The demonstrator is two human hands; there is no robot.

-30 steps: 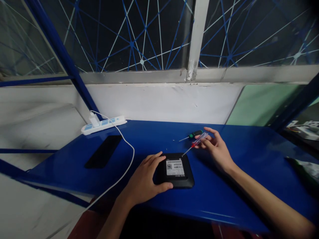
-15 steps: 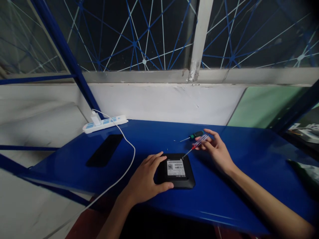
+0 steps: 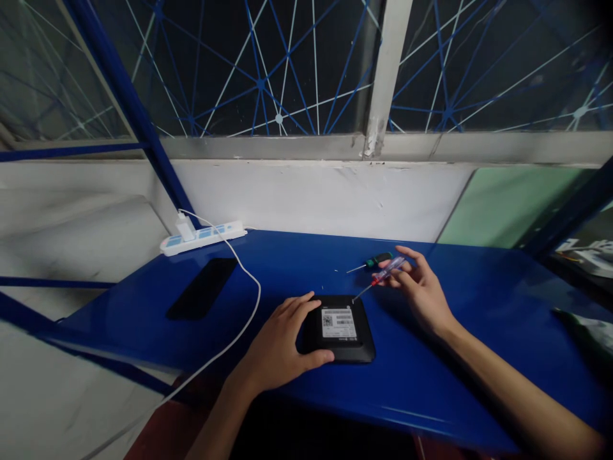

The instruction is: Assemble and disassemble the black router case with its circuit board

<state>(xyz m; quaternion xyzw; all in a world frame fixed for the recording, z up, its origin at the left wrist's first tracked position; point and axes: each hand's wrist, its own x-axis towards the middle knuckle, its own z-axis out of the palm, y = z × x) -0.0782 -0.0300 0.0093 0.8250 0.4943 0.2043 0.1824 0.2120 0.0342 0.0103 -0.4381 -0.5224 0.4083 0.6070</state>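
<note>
A black box-shaped device (image 3: 366, 345) with a white label (image 3: 339, 324) lies on the blue table. My left hand (image 3: 282, 345) grips its left side, fingertips on the far edge and thumb on the near part. My right hand (image 3: 421, 291) holds a screwdriver (image 3: 389, 271) with a clear purple and red handle. Its shaft slants down to the left, and the tip is at a small pale screw-like piece (image 3: 353, 301) near the device's far right corner. Just behind, a green and black screwdriver (image 3: 378, 260) lies on the table.
A white power strip (image 3: 204, 238) with a plugged-in adapter (image 3: 185, 227) sits at the back left. Its white cable (image 3: 258, 294) runs across the table (image 3: 287, 255) left of my hand. A dark flat pad (image 3: 204, 289) lies further left. Tiny pieces lie behind the device.
The screwdriver in my right hand has tilted slightly lower and shifted a little to the right. My left hand still holds the device in the same place.
</note>
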